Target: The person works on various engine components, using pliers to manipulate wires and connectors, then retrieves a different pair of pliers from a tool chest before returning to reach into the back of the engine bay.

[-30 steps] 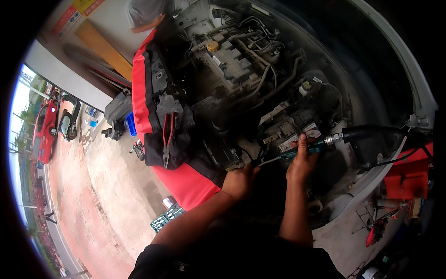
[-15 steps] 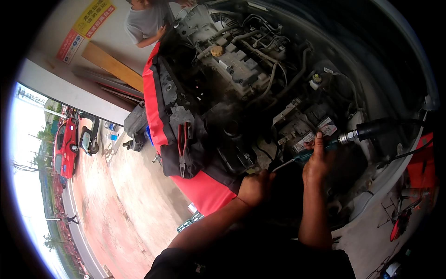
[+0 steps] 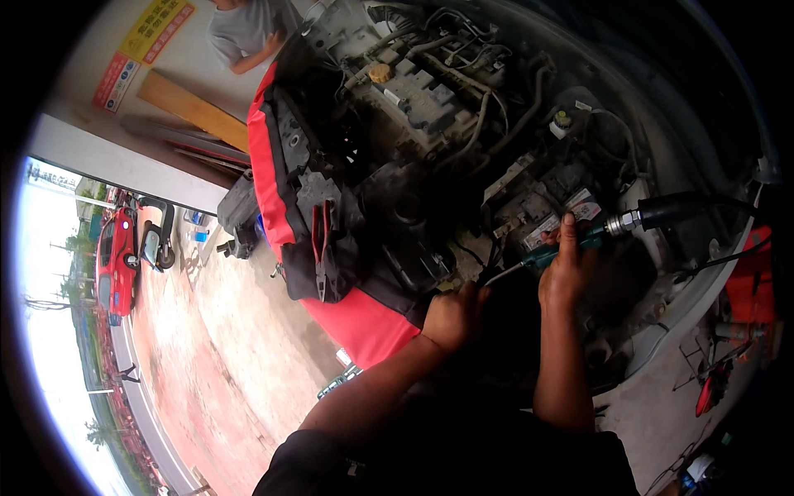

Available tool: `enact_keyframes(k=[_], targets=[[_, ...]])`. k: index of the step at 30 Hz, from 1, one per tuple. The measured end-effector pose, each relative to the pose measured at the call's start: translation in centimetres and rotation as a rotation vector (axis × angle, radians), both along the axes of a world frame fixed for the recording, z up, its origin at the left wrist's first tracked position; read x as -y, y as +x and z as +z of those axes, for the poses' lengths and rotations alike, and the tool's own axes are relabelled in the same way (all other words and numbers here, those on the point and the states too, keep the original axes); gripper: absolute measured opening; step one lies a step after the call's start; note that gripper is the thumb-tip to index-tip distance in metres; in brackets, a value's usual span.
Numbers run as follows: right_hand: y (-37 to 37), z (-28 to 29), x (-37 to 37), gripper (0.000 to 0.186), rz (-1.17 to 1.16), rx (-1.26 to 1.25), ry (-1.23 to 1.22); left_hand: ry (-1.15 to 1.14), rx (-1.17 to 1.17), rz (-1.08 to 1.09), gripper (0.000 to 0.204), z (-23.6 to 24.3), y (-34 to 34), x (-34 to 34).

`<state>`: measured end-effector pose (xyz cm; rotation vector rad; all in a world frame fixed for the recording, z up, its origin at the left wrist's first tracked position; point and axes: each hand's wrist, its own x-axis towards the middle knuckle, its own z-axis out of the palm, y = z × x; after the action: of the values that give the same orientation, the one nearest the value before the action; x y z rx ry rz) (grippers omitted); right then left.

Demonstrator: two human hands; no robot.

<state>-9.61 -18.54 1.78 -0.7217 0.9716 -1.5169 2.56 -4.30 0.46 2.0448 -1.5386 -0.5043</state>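
My right hand (image 3: 564, 277) is wrapped round a teal air tool (image 3: 592, 238), its thumb pointing up. A silver coupling (image 3: 622, 223) joins the tool to a thick black hose (image 3: 666, 212). The tool's thin metal rod (image 3: 504, 274) reaches left to my left hand (image 3: 453, 318). My left hand is closed at the front edge of the engine bay, by the rod's end; what its fingers hold is hidden. Beyond my hands lie the battery (image 3: 571, 217) and the dusty engine (image 3: 426, 107) with its tan cap (image 3: 380, 73).
Red-handled pliers (image 3: 321, 248) lie on the red and black fender cover (image 3: 356, 326) to the left. A person in a grey shirt (image 3: 248, 33) stands at the far left. A red car (image 3: 117, 260) and a scooter (image 3: 155, 240) are outside. A red cabinet (image 3: 751, 277) stands at right.
The view has shifted slightly, so the surroundings sit a little further left and up. Both hands keep nearly the same pose, and the tool stays in my right hand.
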Motion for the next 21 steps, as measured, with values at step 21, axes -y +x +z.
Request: enact_keyframes(k=[21], targets=[[-5.3,0.3,-0.9,0.043,0.490,-0.847,0.258,0.120,-0.009,0.083,0.033,-1.0,0.7,1.4]])
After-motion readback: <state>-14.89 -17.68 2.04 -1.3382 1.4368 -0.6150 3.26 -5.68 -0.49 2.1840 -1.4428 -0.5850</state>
